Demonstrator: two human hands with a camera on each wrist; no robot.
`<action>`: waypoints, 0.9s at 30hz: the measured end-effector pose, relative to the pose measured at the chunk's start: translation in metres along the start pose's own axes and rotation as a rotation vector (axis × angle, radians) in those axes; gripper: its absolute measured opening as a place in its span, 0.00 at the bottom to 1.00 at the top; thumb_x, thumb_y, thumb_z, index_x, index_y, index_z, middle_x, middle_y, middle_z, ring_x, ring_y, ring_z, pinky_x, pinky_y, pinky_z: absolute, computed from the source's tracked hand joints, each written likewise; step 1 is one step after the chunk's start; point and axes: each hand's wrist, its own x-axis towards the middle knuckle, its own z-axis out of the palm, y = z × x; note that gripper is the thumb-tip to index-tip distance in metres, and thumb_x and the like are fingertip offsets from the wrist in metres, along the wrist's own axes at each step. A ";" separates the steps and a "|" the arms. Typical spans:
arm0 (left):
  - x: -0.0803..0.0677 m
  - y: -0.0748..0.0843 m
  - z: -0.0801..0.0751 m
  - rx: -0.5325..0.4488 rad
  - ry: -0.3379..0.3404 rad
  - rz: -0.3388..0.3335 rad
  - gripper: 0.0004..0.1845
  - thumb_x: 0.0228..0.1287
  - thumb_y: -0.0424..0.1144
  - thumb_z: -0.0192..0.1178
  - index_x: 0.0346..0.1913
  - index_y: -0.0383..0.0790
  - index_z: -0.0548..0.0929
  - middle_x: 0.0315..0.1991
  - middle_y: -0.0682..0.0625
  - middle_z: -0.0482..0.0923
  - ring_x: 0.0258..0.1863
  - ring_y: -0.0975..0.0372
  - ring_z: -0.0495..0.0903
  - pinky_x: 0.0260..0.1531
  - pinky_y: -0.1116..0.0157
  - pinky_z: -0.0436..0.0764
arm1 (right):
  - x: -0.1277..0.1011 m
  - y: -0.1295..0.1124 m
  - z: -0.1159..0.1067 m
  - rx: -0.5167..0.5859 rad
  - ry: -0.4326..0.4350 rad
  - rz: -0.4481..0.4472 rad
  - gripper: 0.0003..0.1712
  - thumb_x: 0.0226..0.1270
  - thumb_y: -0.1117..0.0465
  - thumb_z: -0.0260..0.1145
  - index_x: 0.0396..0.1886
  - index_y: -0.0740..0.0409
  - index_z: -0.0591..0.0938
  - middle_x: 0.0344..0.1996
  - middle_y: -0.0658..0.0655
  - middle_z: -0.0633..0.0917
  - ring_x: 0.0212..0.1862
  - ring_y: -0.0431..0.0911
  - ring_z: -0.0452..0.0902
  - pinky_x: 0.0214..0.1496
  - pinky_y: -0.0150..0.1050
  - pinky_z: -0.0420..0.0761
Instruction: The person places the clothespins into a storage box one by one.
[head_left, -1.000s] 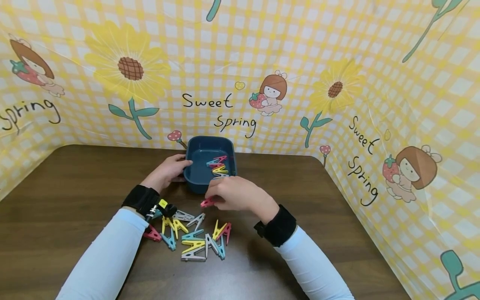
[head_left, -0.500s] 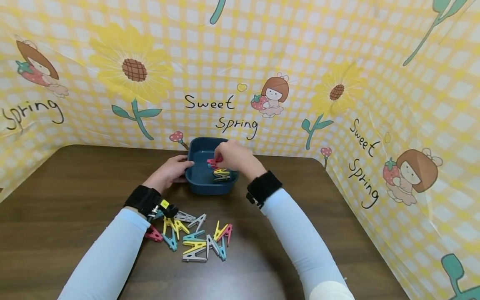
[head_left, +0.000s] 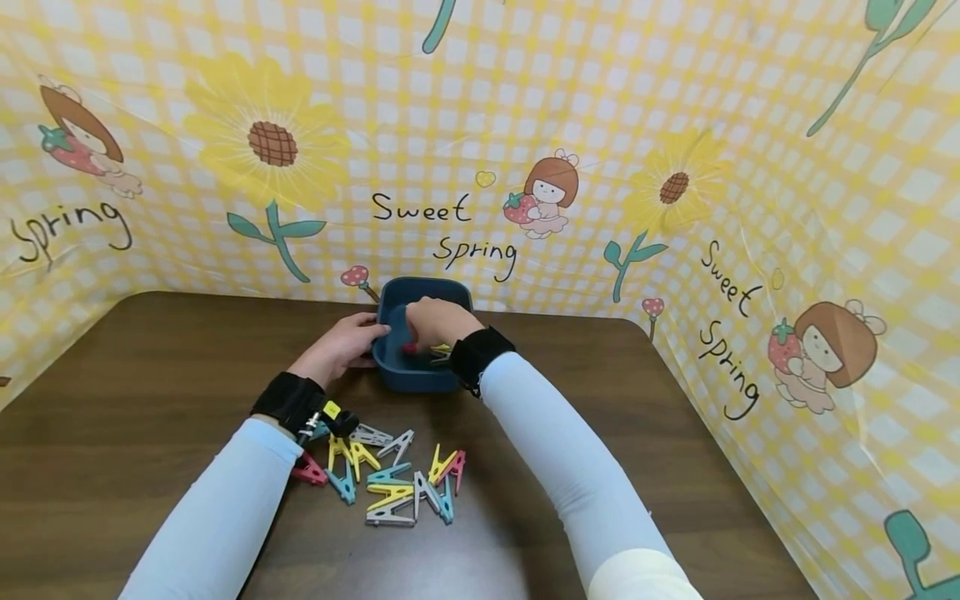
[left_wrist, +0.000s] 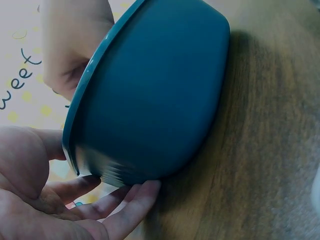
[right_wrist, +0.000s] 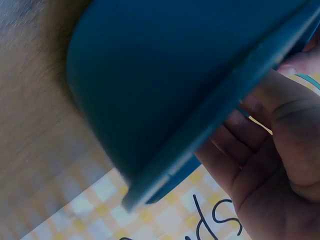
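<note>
A dark blue tub point(head_left: 414, 379) stands at the back of the brown table point(head_left: 150, 375). My left hand point(head_left: 365, 340) holds its left wall, thumb at the rim and fingers along the base; the left wrist view shows that hand point(left_wrist: 75, 200) against the tub point(left_wrist: 155, 100). My right hand point(head_left: 414, 340) reaches down inside the tub and pinches a pink clothespin point(head_left: 408, 347). A yellow clothespin point(head_left: 442, 350) lies in the tub beside it. In the right wrist view the right hand point(right_wrist: 270, 150) curls over the tub's rim point(right_wrist: 210, 125). Most of the tub's inside is hidden by the hand.
A loose pile of several coloured clothespins point(head_left: 390, 483) lies on the table between my forearms, near the left wrist. A yellow checked backdrop point(head_left: 480, 150) with sunflowers walls the table at the back and on the right.
The right hand picked up the pink clothespin from the table in front of the tub, carried it over the rim, and now sits lower and further left inside. The left hand stayed on the tub.
</note>
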 end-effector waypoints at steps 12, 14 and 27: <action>0.002 0.002 0.000 -0.017 -0.012 -0.011 0.34 0.90 0.45 0.45 0.88 0.37 0.53 0.81 0.30 0.64 0.73 0.46 0.74 0.76 0.42 0.78 | 0.006 0.008 0.003 -0.006 -0.008 0.066 0.12 0.80 0.49 0.69 0.51 0.50 0.88 0.42 0.49 0.89 0.42 0.44 0.83 0.49 0.40 0.85; 0.003 0.002 0.000 -0.012 -0.009 -0.015 0.34 0.90 0.45 0.45 0.88 0.37 0.53 0.81 0.30 0.64 0.73 0.46 0.75 0.76 0.43 0.78 | 0.002 0.008 0.002 -0.010 0.007 0.070 0.15 0.81 0.48 0.68 0.57 0.50 0.87 0.47 0.50 0.89 0.46 0.45 0.84 0.54 0.41 0.86; 0.004 0.000 0.001 0.029 0.000 -0.005 0.35 0.90 0.49 0.45 0.89 0.39 0.52 0.80 0.32 0.67 0.72 0.46 0.76 0.75 0.44 0.80 | -0.027 0.014 -0.006 -0.066 0.203 0.036 0.34 0.85 0.42 0.61 0.83 0.46 0.72 0.83 0.56 0.72 0.84 0.51 0.66 0.87 0.51 0.68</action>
